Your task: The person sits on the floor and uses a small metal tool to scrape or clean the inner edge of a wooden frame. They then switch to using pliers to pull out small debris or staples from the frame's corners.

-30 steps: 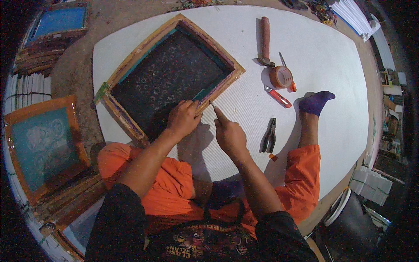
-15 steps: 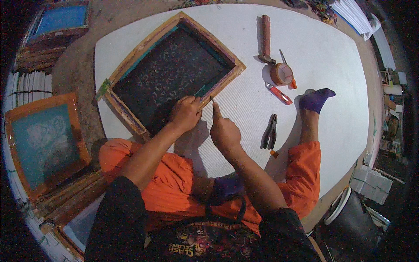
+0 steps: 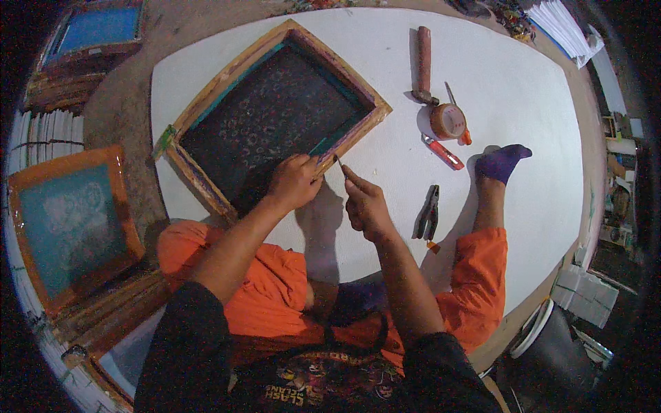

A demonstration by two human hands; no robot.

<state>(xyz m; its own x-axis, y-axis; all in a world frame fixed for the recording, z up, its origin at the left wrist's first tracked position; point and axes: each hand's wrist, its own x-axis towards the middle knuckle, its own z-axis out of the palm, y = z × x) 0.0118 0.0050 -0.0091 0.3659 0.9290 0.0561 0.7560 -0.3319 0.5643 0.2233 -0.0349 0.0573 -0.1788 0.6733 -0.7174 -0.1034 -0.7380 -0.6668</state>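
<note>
A wooden screen-printing frame [image 3: 237,63] with dark mesh and pale rings on it lies aslant on the white board. My left hand [image 3: 295,182] is closed on the frame's near right rail, its fingers bent over the wood. A thin, dark-tipped tool [image 3: 338,161] sticks out of my right hand [image 3: 368,208], its tip at the outer side of that same rail. My right hand's fingers are wrapped round the tool, so its handle is hidden and its exact kind cannot be made out.
On the white board [image 3: 523,227] to the right lie a hammer [image 3: 424,62], a roll of brown tape [image 3: 448,122], a red cutter knife [image 3: 443,152] and pliers [image 3: 429,212]. An orange-edged screen [image 3: 72,213] leans at the left. My sock-covered foot [image 3: 502,164] rests on the board.
My right hand has shifted slightly right and down, its index finger now bent along the tool rather than pointing at the rail. My left hand stays on the frame.
</note>
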